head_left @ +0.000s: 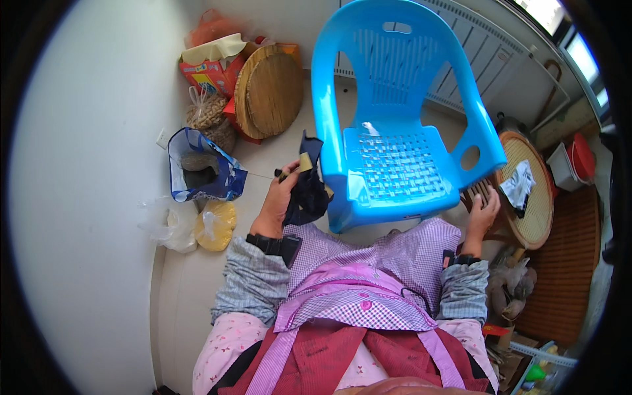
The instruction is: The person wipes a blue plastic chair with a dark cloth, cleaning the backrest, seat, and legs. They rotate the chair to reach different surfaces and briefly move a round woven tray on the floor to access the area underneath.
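My left hand grips a dark cloth item with tan patches, which hangs beside the left front of a blue plastic armchair. My right hand is beneath the chair's right armrest, at the slatted edge of a small brown stool or chair; whether its fingers hold that edge I cannot tell. On a round woven-top seat to the right lies a crumpled grey-white cloth with a dark end. A purple checked apron covers my lap.
At the left wall stand a blue shopping bag, a yellow bagged item, a bag of peanuts, a red carton and round wooden boards. A radiator is behind the chair. Bagged produce lies at the lower right.
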A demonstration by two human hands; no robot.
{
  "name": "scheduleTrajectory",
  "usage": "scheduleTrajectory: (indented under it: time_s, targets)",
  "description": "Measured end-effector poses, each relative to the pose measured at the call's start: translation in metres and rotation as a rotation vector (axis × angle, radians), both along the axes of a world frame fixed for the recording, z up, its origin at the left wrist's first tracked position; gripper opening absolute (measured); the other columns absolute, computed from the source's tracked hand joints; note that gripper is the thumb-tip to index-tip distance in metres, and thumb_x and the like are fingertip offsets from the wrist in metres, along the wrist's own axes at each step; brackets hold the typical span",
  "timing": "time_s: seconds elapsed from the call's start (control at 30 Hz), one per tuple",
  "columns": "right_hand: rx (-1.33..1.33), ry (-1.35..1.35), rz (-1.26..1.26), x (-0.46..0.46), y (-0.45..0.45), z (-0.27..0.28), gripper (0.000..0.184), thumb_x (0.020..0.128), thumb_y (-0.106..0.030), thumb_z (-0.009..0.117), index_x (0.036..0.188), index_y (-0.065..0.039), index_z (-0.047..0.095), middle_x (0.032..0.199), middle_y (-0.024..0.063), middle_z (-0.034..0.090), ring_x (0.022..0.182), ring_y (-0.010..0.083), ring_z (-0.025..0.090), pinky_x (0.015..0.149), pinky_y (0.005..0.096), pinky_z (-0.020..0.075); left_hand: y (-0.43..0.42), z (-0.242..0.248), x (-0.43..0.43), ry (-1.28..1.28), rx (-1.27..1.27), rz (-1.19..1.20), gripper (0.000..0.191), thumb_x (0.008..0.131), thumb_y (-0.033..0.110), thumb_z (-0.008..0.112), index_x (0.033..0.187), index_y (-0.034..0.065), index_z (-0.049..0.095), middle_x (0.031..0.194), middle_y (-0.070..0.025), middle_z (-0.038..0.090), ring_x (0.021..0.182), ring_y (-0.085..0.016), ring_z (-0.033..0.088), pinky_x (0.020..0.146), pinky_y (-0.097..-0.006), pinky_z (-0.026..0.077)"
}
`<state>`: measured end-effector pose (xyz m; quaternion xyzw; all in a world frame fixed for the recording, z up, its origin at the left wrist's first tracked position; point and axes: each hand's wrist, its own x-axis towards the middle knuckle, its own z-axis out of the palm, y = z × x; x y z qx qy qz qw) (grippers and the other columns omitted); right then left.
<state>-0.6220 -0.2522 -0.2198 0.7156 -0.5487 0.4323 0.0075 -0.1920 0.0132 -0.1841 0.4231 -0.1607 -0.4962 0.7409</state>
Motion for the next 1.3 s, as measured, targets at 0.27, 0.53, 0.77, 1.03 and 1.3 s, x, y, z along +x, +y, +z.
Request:
scheduleTrajectory:
  time_s: [0.27,0.53,0.77,1.03,1.3]
  targets:
    - [0.387,-0.591,0.153,-0.029,-0.063,0.014,0.074,0.094,-0.021,0.068,0.156,-0.004,0.03,0.152,0.025,0.038,0.132,0.0356,0.051,0.108,0.0442,0.0433,-0.028,0.011,-0.035,-0.267,0.151,-0.024,0.027,0.099,0.021,0.065,0.118,0.0018,0.066,0.1,-0.0054,0.072,0.085,-0.015,0.07,0.077,-0.0279,0.058]
    - [0.602,-0.615,0.314,-0.001,-0.089,0.024,0.067,0.095,-0.015,0.067,0.153,-0.003,0.036,0.146,0.0247,0.045,0.133,0.0323,0.051,0.105,0.0405,0.0462,0.023,-0.01,-0.068,-0.427,0.162,-0.087,0.029,0.102,0.018,0.06,0.126,0.0014,0.06,0.106,-0.0048,0.07,0.091,-0.015,0.069,0.081,-0.0284,0.056]
    - [0.58,-0.596,0.52,0.015,-0.112,0.018,0.064,0.095,-0.013,0.066,0.152,-0.005,0.04,0.152,0.0215,0.04,0.135,0.0314,0.049,0.109,0.039,0.0427,0.068,0.017,-0.124,-0.618,0.26,-0.324,0.026,0.099,0.021,0.067,0.118,0.0034,0.06,0.1,0.0033,0.061,0.087,-0.007,0.056,0.078,-0.0245,0.048]
    - [0.611,-0.409,0.708,0.06,-0.032,0.033,0.038,0.098,-0.013,0.063,0.135,-0.004,0.06,0.129,0.0108,0.065,0.122,0.0207,0.059,0.103,0.0323,0.046,0.077,0.07,-0.089,-0.931,0.323,-0.135,0.023,0.095,0.023,0.071,0.103,0.0017,0.071,0.09,-0.0061,0.071,0.087,-0.013,0.065,0.077,-0.0294,0.051]
    - [0.921,-0.323,1.143,0.093,0.187,0.038,0.058,0.091,-0.023,0.075,0.141,-0.007,0.053,0.134,0.015,0.059,0.128,0.0297,0.055,0.104,0.0399,0.0461,-0.023,0.073,0.009,-1.74,-0.058,0.512,0.021,0.096,0.016,0.066,0.112,0.002,0.069,0.112,-0.013,0.071,0.107,-0.033,0.065,0.095,-0.0416,0.05]
